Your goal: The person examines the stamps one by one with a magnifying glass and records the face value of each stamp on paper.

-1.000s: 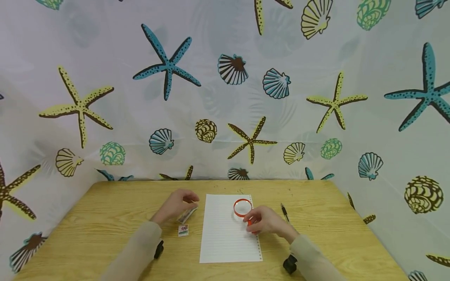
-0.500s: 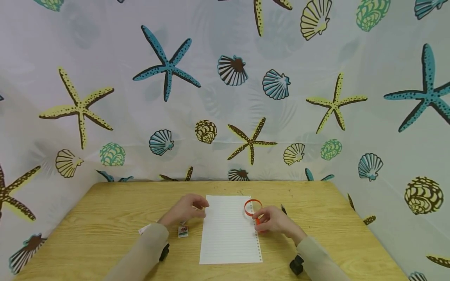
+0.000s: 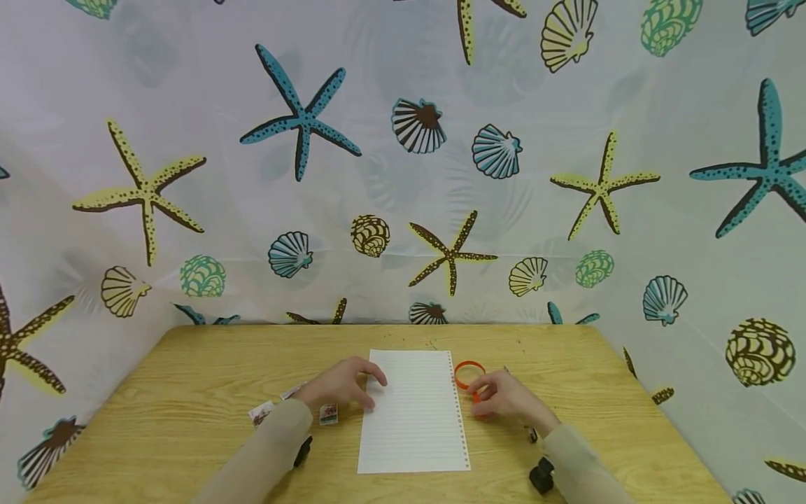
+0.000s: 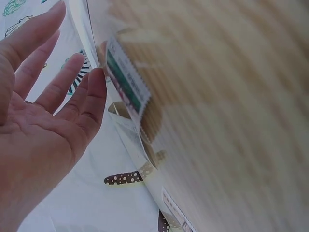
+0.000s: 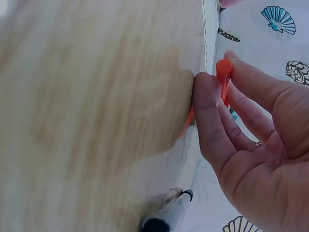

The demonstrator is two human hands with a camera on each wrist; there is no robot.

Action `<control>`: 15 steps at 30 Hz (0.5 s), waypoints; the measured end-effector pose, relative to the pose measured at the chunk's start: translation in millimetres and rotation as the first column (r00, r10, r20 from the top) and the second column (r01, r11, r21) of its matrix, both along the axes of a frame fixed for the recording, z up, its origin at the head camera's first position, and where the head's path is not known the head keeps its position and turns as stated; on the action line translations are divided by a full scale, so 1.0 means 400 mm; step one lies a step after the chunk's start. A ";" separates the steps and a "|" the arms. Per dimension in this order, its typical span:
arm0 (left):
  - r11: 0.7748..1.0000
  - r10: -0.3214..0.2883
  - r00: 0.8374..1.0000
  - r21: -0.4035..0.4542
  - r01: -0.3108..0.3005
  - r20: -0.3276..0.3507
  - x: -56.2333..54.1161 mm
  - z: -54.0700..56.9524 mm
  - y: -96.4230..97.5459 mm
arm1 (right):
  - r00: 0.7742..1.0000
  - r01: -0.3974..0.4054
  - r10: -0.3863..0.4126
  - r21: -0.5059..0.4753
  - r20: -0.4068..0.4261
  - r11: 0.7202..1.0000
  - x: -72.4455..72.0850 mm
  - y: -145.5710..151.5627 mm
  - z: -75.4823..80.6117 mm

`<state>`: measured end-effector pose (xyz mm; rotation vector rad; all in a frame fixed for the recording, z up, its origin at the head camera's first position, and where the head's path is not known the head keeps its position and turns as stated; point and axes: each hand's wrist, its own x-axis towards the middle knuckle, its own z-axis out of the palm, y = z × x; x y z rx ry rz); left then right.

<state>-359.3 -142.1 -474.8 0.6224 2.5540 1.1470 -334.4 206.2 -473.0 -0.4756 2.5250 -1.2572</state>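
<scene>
My right hand (image 3: 508, 400) pinches the red handle of a magnifying glass (image 3: 476, 398) between thumb and fingers, just right of a lined sheet of paper (image 3: 412, 420). The right wrist view shows the end of the handle (image 5: 223, 70) between the fingertips. My left hand (image 3: 343, 383) is open, its thumb and fingers spread over the sheet's left edge with nothing in them. Beside it lies a small postage stamp (image 3: 329, 414) with a picture. In the left wrist view, a perforated stamp (image 4: 126, 77) appears close to the fingers.
Further stamps lie left of the left hand, one stamp (image 3: 260, 411) by the sleeve and another stamp (image 3: 292, 390) behind the wrist. A pen (image 5: 166, 215) lies near the right wrist, mostly covered in the head view. A patterned curtain (image 3: 378, 175) stands behind the wooden table (image 3: 214, 364).
My right hand has carried the magnifying glass rightward off the sheet. The left hand has moved right to the paper's edge and spread its fingers, uncovering stamps to its left.
</scene>
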 end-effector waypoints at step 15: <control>0.997 0.004 1.000 -0.077 -0.002 0.026 0.005 0.000 0.012 | 1.000 -0.003 0.003 0.000 0.030 1.000 -0.010 0.043 0.002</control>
